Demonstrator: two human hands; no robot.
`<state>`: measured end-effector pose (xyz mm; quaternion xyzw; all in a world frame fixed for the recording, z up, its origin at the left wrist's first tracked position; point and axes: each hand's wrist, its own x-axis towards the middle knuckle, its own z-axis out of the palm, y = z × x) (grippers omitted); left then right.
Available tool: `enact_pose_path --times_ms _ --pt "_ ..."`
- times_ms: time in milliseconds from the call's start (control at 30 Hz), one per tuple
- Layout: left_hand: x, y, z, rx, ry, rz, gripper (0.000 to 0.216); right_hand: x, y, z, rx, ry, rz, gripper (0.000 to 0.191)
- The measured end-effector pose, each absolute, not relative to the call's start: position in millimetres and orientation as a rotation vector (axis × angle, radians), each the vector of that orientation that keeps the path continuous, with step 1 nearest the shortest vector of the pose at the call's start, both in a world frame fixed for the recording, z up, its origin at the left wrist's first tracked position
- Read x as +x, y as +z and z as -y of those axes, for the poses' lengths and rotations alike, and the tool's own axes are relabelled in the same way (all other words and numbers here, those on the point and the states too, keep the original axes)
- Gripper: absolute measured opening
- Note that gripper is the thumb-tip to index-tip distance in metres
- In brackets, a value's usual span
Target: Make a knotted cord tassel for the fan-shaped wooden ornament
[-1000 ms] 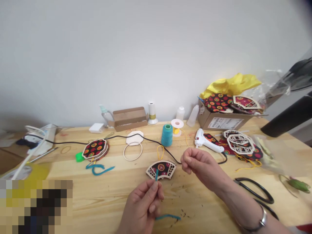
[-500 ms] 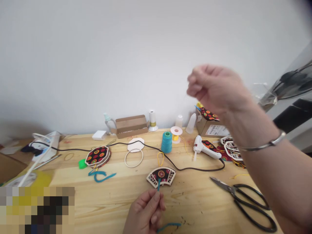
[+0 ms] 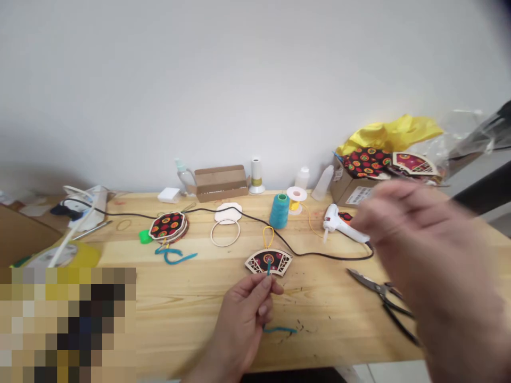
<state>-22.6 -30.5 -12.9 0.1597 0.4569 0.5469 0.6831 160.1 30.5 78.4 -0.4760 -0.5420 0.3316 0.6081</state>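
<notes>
My left hand (image 3: 251, 306) pinches a teal cord (image 3: 269, 267) between thumb and fingertips. The cord's upper end lies over a fan-shaped ornament (image 3: 284, 261) with a pale lattice frame and dark patterned fabric, flat on the table. A yellow loop (image 3: 269, 237) rises from the ornament's top edge. Below the hand, a loose teal end (image 3: 281, 330) rests on the wood. My right hand (image 3: 415, 239) is lifted above the table's right side, blurred, its fingers closed together; what they hold, if anything, cannot be made out. Black-handled scissors (image 3: 379, 290) lie partly behind my right forearm.
A white glue gun (image 3: 343, 226), its black cable (image 3: 319, 257) crossing the table, lies right of a teal thread cone (image 3: 279, 211). Patterned round pieces (image 3: 168, 226) are stacked at left. Behind stand a small carton (image 3: 221, 183) and a box of fabric (image 3: 351, 189).
My right hand has come down and to the right. My left hand keeps its pinch on the teal cord near the fan ornament. The view has tilted downward slightly.
</notes>
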Motion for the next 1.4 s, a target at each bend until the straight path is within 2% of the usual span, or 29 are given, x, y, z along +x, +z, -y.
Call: enact_pose_path --times_ms 67,133,333,500,933,1400 --pt "-20 -13 29 0.357 1.239 -1.029 0.015 145 42 -14 -1.084 1.057 1.248 0.019" --pt "-16 -14 29 0.355 1.236 -1.045 0.017 130 10 0 -1.093 1.176 1.187 0.017" --pt "-8 -19 32 0.355 1.176 -1.050 0.020 109 -34 23 -1.235 0.811 1.303 0.010" --pt "-8 -23 33 0.365 1.142 -1.014 0.019 108 -41 30 -1.211 0.711 1.479 0.012" --pt "-5 -29 34 0.377 1.093 -0.995 0.020 111 -44 33 -1.209 0.812 1.481 0.015" --pt "-4 -29 32 0.330 1.207 -1.016 0.009 110 -29 29 -1.139 1.265 1.310 0.012"
